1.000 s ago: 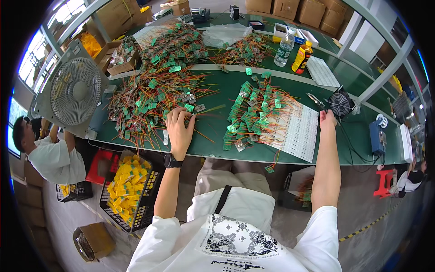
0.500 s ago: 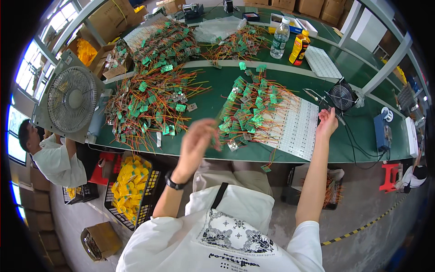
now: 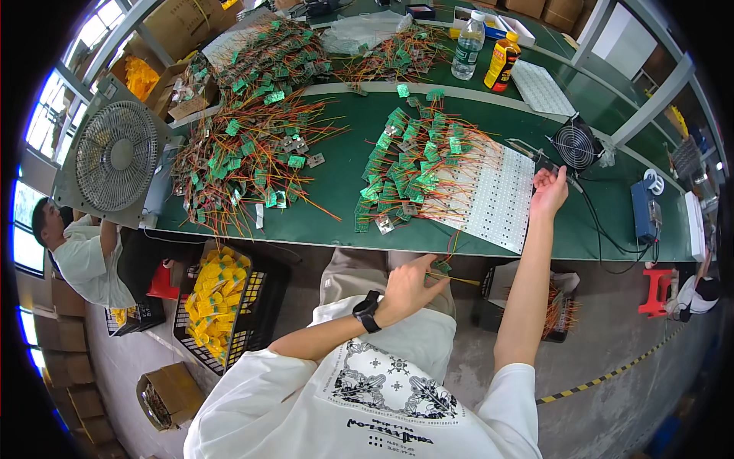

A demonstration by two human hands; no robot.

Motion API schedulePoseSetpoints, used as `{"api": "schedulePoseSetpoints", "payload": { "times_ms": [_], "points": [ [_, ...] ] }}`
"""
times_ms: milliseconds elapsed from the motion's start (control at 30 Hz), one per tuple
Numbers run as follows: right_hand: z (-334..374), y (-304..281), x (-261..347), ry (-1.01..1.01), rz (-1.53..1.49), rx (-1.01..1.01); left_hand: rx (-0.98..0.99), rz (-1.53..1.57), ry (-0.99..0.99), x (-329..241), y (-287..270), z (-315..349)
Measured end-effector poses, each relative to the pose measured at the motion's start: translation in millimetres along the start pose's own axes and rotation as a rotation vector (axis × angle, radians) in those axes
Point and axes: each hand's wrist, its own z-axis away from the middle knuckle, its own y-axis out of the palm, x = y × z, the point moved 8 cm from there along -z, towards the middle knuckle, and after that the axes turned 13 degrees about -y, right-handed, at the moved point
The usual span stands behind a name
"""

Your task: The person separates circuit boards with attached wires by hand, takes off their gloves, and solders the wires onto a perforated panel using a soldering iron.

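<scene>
My left hand (image 3: 407, 288), with a black watch on the wrist, is below the table's front edge over my lap. It pinches a small green circuit board (image 3: 443, 267) with orange and yellow wires trailing right. My right hand (image 3: 549, 191) is stretched out to the right end of the white perforated panel (image 3: 501, 200). Its fingers are curled on a dark pen-like tool (image 3: 544, 163) with a cable. A heap of green boards with wires (image 3: 409, 164) lies on the panel's left part.
A bigger tangle of wired boards (image 3: 245, 157) covers the green table (image 3: 336, 164) on the left. A small black fan (image 3: 576, 145) stands by my right hand, a large grey fan (image 3: 115, 157) far left. Two bottles (image 3: 468, 46) stand behind. A black crate of yellow parts (image 3: 218, 294) and another person (image 3: 80, 256) are lower left.
My left hand left the pile on the table, swept right and came down below the table edge with a small wired board. My right hand stayed by the small fan.
</scene>
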Motion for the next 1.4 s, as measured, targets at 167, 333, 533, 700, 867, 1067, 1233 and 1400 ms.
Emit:
{"api": "schedulePoseSetpoints", "payload": {
  "times_ms": [167,333,533,700,867,1067,1233,1400],
  "points": [
    [0.1,4.1,1.5,-0.014,-0.012,-0.011,0.078,0.21,-0.079,19.8,28.0,-8.8],
    [1.1,4.4,2.2,-0.017,-0.007,-0.015,0.193,0.285,-0.073,1.9,4.5,-9.2],
    [5.3,4.9,5.0,-0.024,0.003,-0.026,0.124,0.035,0.198,-60.6,-80.4,-37.7],
    [5.8,-1.2,4.1,-0.029,0.009,-0.057,0.072,-0.242,0.293,-57.1,-121.2,-90.4],
    [5.6,0.4,6.2,-0.027,-0.012,-0.065,0.092,0.006,0.312,-36.9,-140.7,-101.9],
    [5.2,-1.4,7.4,-0.019,-0.031,-0.125,0.315,0.149,-0.011,-15.7,-133.7,-110.1],
    [7.3,3.0,8.8,-0.003,-0.042,-0.101,0.407,0.608,-0.154,-13.0,-118.4,-121.3],
    [5.6,-1.6,5.0,0.001,-0.059,-0.126,0.375,0.749,-0.308,-22.9,-109.8,-124.5]
  ]
}}
